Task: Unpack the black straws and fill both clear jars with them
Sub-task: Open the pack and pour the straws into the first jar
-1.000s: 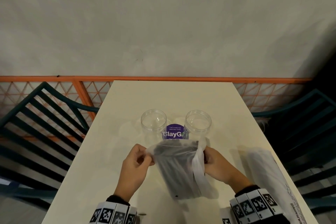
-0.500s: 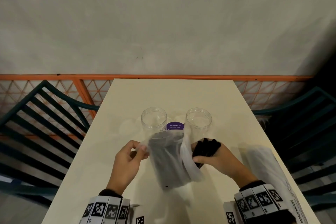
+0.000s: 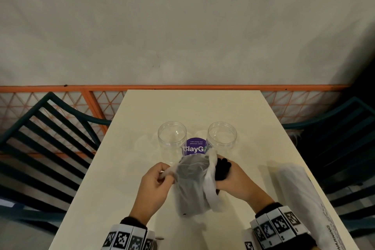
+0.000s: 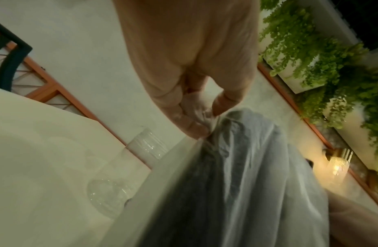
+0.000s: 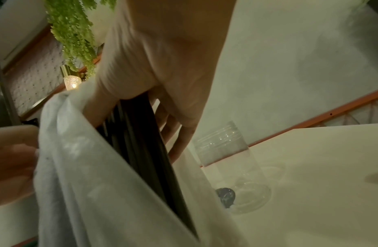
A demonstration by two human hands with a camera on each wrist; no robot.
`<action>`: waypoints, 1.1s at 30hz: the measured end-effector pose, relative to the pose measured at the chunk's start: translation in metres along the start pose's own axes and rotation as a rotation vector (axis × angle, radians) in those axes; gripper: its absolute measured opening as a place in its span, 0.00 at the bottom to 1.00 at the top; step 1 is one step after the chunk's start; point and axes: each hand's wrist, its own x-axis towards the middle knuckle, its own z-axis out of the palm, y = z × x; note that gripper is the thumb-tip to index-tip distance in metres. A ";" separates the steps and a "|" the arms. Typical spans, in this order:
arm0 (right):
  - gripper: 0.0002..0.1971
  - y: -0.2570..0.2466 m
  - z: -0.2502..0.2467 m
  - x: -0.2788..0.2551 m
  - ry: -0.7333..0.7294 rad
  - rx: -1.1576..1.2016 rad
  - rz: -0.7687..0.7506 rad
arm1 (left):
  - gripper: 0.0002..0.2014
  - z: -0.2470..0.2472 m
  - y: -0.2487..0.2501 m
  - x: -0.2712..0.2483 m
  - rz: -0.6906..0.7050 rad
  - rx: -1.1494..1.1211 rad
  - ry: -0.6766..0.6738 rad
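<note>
Two clear jars stand side by side mid-table, the left jar and the right jar, both without straws in them. In front of them a translucent plastic bag holds black straws. My left hand pinches the bag's upper left corner. My right hand grips a bundle of black straws that sticks partly out of the bag's right side; the wrist view shows the bundle running down into the bag.
A purple round sticker lies on the cream table between the jars. A second long plastic package lies along the table's right edge. Dark slatted chairs stand on both sides, with an orange railing behind.
The right hand went from holding the bag's edge to gripping a bundle of black straws and drawing it out of the bag. The left hand kept pinching the bag.
</note>
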 end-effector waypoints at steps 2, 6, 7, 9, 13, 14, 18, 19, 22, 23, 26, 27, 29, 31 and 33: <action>0.25 0.002 0.000 0.001 0.035 -0.012 -0.029 | 0.02 0.000 0.002 0.000 -0.021 -0.052 -0.023; 0.24 0.000 -0.001 0.002 0.108 0.014 -0.062 | 0.20 -0.009 0.007 0.000 -0.014 -0.161 -0.213; 0.23 -0.001 -0.001 0.003 0.113 0.013 -0.048 | 0.22 -0.009 0.006 0.001 0.006 -0.137 -0.199; 0.19 0.001 0.001 0.003 0.105 0.000 -0.002 | 0.18 -0.007 0.004 0.004 0.040 -0.123 -0.068; 0.17 0.006 0.001 0.004 0.061 -0.029 0.079 | 0.11 0.002 0.004 0.007 0.011 -0.216 0.108; 0.19 0.005 0.002 0.004 0.055 -0.022 0.081 | 0.12 0.004 0.003 0.006 0.009 -0.215 0.109; 0.21 0.006 0.006 0.002 0.065 -0.071 0.061 | 0.07 0.010 -0.009 0.002 0.024 -0.180 0.041; 0.22 0.007 0.007 0.001 0.071 -0.077 0.058 | 0.07 0.010 -0.010 0.002 0.018 -0.180 0.001; 0.23 0.006 0.007 0.001 0.099 -0.113 0.056 | 0.09 0.001 -0.003 0.002 -0.022 -0.169 -0.178; 0.23 0.007 0.007 0.001 0.117 -0.128 0.058 | 0.11 -0.003 0.000 0.002 -0.015 -0.148 -0.225; 0.23 0.006 0.007 0.001 0.135 -0.157 0.054 | 0.20 -0.013 0.002 0.004 0.095 -0.013 -0.195; 0.22 0.006 0.008 0.002 0.127 -0.154 0.058 | 0.18 -0.013 0.002 0.005 0.128 0.028 -0.129; 0.19 0.003 0.009 0.003 0.116 -0.148 0.044 | 0.08 -0.011 0.001 0.006 0.141 0.054 0.014; 0.16 0.003 0.010 0.003 0.118 -0.124 0.034 | 0.07 -0.008 -0.002 0.007 0.128 0.064 0.079; 0.31 0.007 0.009 0.003 0.119 -0.113 0.049 | 0.09 -0.006 -0.009 0.006 0.122 0.042 0.093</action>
